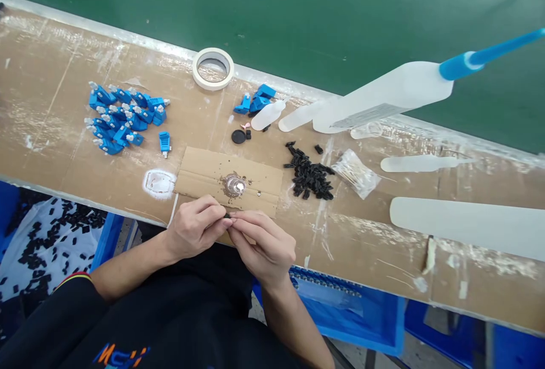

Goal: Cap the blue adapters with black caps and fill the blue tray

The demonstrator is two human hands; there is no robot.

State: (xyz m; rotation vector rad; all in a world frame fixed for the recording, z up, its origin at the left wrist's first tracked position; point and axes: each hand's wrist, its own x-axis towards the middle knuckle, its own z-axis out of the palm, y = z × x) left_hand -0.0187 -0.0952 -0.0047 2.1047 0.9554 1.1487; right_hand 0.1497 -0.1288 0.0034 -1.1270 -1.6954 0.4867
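Observation:
My left hand (198,224) and my right hand (264,244) meet fingertip to fingertip at the front edge of a cardboard piece (198,167). Between their pinched fingers is a small black part (227,216), mostly covered by the fingertips. Just beyond them, a shiny puddle of clear liquid (234,185) sits on the cardboard. A heap of small black parts (310,173) lies to the right of the cardboard. To the left is a group of blue parts with white tips (123,116), with a single blue part (164,143) nearer the cardboard.
A tape roll (197,67) lies near the far edge. White bottles, a large one (383,96) with a blue nozzle among them, lie at the right, beside a bag of swabs (356,173). Blue bins (383,323) stand below the bench (366,255). A black disc (238,137) lies behind the cardboard.

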